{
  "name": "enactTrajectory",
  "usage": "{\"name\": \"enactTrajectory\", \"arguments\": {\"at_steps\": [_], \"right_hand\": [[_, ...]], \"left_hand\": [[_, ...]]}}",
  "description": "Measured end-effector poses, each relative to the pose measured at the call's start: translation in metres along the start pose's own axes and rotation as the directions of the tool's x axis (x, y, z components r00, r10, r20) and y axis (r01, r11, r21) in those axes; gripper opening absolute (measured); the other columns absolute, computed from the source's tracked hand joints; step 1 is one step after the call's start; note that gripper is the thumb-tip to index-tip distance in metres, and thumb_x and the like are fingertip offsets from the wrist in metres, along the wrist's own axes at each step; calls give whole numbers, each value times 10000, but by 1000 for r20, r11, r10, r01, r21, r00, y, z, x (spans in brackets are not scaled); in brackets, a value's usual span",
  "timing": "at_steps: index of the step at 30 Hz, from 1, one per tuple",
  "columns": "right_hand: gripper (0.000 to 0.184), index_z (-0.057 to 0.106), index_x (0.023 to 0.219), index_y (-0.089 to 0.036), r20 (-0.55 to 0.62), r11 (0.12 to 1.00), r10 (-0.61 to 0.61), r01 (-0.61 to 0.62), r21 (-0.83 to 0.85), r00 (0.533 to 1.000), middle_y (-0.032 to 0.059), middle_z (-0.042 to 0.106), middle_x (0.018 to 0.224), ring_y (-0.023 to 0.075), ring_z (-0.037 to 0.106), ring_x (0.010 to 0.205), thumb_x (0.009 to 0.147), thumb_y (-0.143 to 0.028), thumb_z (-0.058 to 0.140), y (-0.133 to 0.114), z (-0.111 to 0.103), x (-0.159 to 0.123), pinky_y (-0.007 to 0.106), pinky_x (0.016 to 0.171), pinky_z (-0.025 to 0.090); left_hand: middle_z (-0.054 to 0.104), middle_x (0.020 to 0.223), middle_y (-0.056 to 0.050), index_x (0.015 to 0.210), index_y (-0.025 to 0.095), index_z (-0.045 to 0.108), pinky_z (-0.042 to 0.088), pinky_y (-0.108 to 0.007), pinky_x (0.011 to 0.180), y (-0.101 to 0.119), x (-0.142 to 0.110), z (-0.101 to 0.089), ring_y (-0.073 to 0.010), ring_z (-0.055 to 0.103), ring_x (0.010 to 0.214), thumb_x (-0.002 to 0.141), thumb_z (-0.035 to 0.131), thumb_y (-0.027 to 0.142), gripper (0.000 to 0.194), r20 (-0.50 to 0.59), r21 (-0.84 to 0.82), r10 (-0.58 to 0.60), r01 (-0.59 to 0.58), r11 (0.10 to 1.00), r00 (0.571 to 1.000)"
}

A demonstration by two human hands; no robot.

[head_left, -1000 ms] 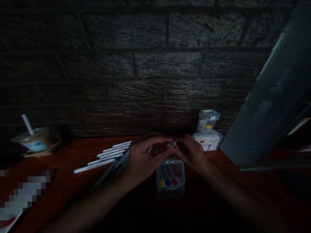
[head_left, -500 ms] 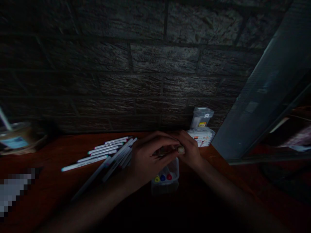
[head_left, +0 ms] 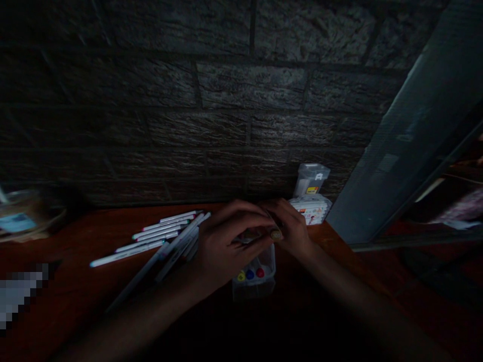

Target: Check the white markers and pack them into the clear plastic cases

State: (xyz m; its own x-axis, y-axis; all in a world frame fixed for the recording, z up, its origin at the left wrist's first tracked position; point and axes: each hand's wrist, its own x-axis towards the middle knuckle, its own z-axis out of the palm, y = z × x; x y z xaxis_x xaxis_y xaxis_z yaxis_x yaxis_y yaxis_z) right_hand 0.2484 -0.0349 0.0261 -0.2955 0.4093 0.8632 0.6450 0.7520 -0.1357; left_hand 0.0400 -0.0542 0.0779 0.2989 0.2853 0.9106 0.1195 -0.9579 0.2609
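Between my two hands is a marker, its round brownish-yellow end (head_left: 276,235) facing me with small print on it. My left hand (head_left: 230,241) is closed on it, thumb and fingertips at that end. From the other side, my right hand (head_left: 289,226) has its bent fingers around the same marker; most of its length is hidden by the hands. Just below them stands a clear plastic box (head_left: 253,291), where markers with yellow (head_left: 241,275), blue (head_left: 249,274) and red (head_left: 260,272) ends lie. Several white markers (head_left: 151,236) are spread left of my left hand.
Against the dark brick wall (head_left: 222,130), a clear lidded container (head_left: 311,178) rises behind a white labelled case (head_left: 311,210). A drink cup (head_left: 17,218) sits at the far left. A grey post (head_left: 381,161) borders the wooden table (head_left: 75,281) on the right.
The camera view has turned slightly right, so the scene has shifted left. Both hands stay together on the marker, its end now tilted a little lower and its print visible.
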Motion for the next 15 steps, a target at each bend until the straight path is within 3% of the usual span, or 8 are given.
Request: {"name": "enactTrajectory", "arguments": {"at_steps": [4,11,15], "right_hand": [[217,652,1200,-215,-41,999,-19,17,-28,999,96,744,1027,250,706,930,987,-204,610,2,0,0,387,767,591],[211,660,1199,-232,-58,1000,3,-4,-14,998,92,742,1047,250,717,956,999,-218,597,2,-1,0,391,787,606],[202,661,1191,-222,-58,1000,16,-17,-7,998,93,739,1051,249,715,972,996,-212,607,3,0,-1,393,805,610]], "left_hand": [[667,871,3,962,203,769,523,-192,560,1,0,-2,-83,620,633,840,862,222,154,-53,80,41,-37,996,998],[667,854,7,976,166,766,523,-183,626,5,-1,-2,-85,623,692,798,884,138,216,-9,72,67,-66,995,998],[645,772,27,965,151,759,489,-173,582,4,-3,-1,-73,599,635,804,878,135,201,22,37,90,-91,995,996]]}}
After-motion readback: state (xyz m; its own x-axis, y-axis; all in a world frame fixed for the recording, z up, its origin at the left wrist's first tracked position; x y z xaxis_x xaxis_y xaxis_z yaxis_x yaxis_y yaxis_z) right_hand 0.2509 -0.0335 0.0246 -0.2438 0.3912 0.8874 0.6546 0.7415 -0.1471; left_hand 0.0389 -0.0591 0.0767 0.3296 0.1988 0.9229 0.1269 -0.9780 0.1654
